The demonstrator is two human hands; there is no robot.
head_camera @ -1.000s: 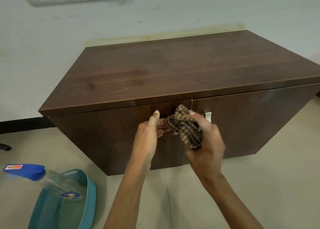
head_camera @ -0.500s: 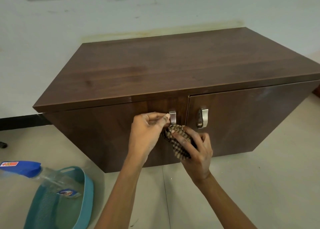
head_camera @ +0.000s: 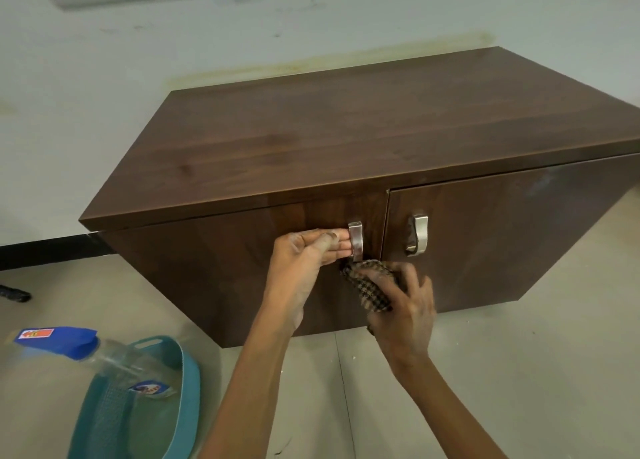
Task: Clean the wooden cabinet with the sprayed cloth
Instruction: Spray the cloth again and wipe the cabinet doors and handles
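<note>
A low wooden cabinet [head_camera: 346, 139] of dark brown stands on the tiled floor [head_camera: 519, 372] against a pale wall [head_camera: 104, 77]; it has two front doors, each with a metal handle. A person's two bare arms reach in from below. The left hand [head_camera: 308, 254] lies sideways on the left door, its fingers [head_camera: 337, 245] held together with the tips meeting the left handle [head_camera: 355, 240] and the thumb across them; whether they hook behind the handle I cannot tell. The right hand [head_camera: 405, 306] clutches a bunched brown checked cloth [head_camera: 372, 285], its fingers curled around it; the cloth is against the left door's front, just below the left handle and near the seam between the doors. The right handle [head_camera: 418, 235] is untouched. On the floor to the left sits a teal basket [head_camera: 188, 382]; a clear spray bottle [head_camera: 79, 346] with a blue head rests tilted across its rim.
</note>
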